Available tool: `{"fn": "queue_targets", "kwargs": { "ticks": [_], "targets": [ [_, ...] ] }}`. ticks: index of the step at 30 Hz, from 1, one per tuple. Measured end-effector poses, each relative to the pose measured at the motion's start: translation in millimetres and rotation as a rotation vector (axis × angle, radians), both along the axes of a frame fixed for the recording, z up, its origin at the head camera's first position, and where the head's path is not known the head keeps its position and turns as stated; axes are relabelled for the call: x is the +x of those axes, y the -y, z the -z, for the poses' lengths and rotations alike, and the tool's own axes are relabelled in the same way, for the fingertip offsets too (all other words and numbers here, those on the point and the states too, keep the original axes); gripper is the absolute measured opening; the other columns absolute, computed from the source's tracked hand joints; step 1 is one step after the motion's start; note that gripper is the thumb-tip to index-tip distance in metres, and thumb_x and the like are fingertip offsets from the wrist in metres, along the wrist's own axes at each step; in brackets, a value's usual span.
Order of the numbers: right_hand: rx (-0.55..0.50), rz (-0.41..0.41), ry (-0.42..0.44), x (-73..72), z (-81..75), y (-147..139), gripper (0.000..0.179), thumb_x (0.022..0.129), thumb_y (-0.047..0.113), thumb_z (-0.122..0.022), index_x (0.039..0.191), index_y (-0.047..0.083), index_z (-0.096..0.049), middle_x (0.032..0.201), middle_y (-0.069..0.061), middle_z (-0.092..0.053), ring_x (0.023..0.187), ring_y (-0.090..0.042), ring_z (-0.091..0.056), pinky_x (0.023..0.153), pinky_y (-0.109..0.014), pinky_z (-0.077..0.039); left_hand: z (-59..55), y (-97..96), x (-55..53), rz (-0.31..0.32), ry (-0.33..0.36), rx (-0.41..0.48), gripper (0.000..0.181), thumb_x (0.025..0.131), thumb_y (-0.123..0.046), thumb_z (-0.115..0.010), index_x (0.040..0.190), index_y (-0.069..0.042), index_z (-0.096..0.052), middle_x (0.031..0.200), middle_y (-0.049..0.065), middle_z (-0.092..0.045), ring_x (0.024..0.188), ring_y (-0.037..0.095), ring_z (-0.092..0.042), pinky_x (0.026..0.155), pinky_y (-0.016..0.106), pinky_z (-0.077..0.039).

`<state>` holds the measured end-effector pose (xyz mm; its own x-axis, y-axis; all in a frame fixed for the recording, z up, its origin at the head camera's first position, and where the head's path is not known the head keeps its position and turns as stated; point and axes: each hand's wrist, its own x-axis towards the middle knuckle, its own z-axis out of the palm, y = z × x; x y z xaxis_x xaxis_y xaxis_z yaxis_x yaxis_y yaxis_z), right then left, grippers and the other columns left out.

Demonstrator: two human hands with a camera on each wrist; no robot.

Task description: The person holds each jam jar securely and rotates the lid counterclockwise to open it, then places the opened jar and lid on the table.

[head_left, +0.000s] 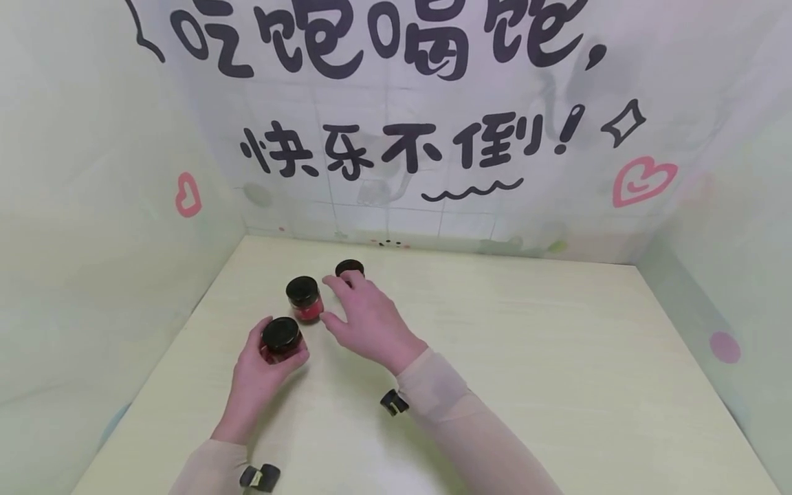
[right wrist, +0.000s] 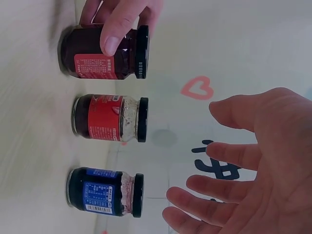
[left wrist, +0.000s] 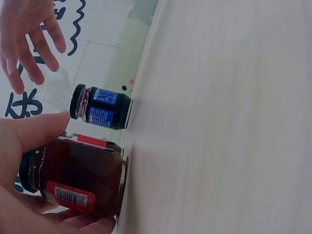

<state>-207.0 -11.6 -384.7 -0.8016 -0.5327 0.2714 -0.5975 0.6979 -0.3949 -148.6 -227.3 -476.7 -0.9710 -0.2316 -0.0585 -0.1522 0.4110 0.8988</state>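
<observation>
My left hand (head_left: 262, 375) grips a dark jam jar (head_left: 281, 337) with a black lid and a red label, its thumb and fingers curled round the sides. In the left wrist view that jar (left wrist: 83, 175) stands on the table or very close to it. A smaller red-labelled jar (right wrist: 105, 117) is beside it, farther back. Behind that stands a blue-labelled jar (right wrist: 103, 191), whose lid (head_left: 350, 267) shows partly past my right hand (head_left: 371, 320) in the head view. The right wrist view has my right fingers (right wrist: 219, 187) spread, apart from the jars and holding nothing.
A pale wood-grain table (head_left: 526, 364) lies under the jars. White printed sheets with black lettering and hearts form the back wall (head_left: 383, 103) and both sides. A black strap clip (head_left: 394, 402) hangs at the right wrist, another (head_left: 260, 477) at the left.
</observation>
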Motion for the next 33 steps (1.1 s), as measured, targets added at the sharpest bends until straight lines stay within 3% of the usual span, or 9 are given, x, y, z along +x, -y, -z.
{"fn": "queue_targets", "kwargs": {
  "ticks": [5,12,18,26,33],
  "targets": [
    [0.016,-0.004,-0.02,0.3,1.9,3.0,0.056,0.098,0.038,-0.063,0.147,0.016,-0.047,0.142,-0.011,-0.048,0.118,-0.024,-0.057,0.088,-0.04,-0.055,0.3,1.0,-0.5,0.004,-0.01,-0.003,0.095,0.084,-0.027,-0.084,0.158,-0.009,-0.026,0.152,0.021,-0.041,0.133,0.038,-0.045,0.11,0.055,-0.035],
    [0.028,-0.019,-0.049,1.0,4.4,6.1,0.056,0.098,0.039,-0.063,0.147,0.016,-0.047,0.138,-0.01,-0.049,0.11,-0.021,-0.058,0.082,-0.037,-0.056,1.2,1.3,0.7,-0.008,-0.026,-0.014,0.075,0.084,-0.024,-0.084,0.145,-0.006,-0.043,0.14,0.018,-0.053,0.124,0.032,-0.052,0.106,0.049,-0.039],
    [0.042,-0.026,-0.041,2.0,3.9,8.6,0.056,0.098,0.039,-0.063,0.147,0.016,-0.047,0.141,-0.011,-0.048,0.116,-0.024,-0.057,0.087,-0.039,-0.055,2.1,0.6,0.2,-0.031,-0.02,-0.06,0.063,0.084,-0.022,-0.083,0.134,-0.003,-0.052,0.132,0.02,-0.06,0.119,0.033,-0.056,0.103,0.049,-0.041],
    [0.05,-0.033,-0.043,2.6,1.4,10.4,0.056,0.098,0.038,-0.063,0.147,0.016,-0.047,0.143,-0.012,-0.047,0.121,-0.025,-0.056,0.089,-0.04,-0.055,1.9,-0.2,-0.9,-0.049,-0.024,-0.106,0.062,0.082,-0.024,-0.085,0.132,-0.001,-0.055,0.131,0.024,-0.061,0.122,0.038,-0.057,0.104,0.055,-0.041],
    [0.046,-0.033,-0.055,2.5,2.0,10.4,0.056,0.097,0.038,-0.064,0.146,0.017,-0.048,0.14,-0.011,-0.048,0.119,-0.025,-0.056,0.087,-0.04,-0.056,-1.5,-4.4,0.4,-0.068,-0.051,-0.149,0.059,0.079,-0.023,-0.087,0.128,-0.002,-0.06,0.123,0.023,-0.067,0.115,0.036,-0.063,0.099,0.052,-0.045]
  ]
}}
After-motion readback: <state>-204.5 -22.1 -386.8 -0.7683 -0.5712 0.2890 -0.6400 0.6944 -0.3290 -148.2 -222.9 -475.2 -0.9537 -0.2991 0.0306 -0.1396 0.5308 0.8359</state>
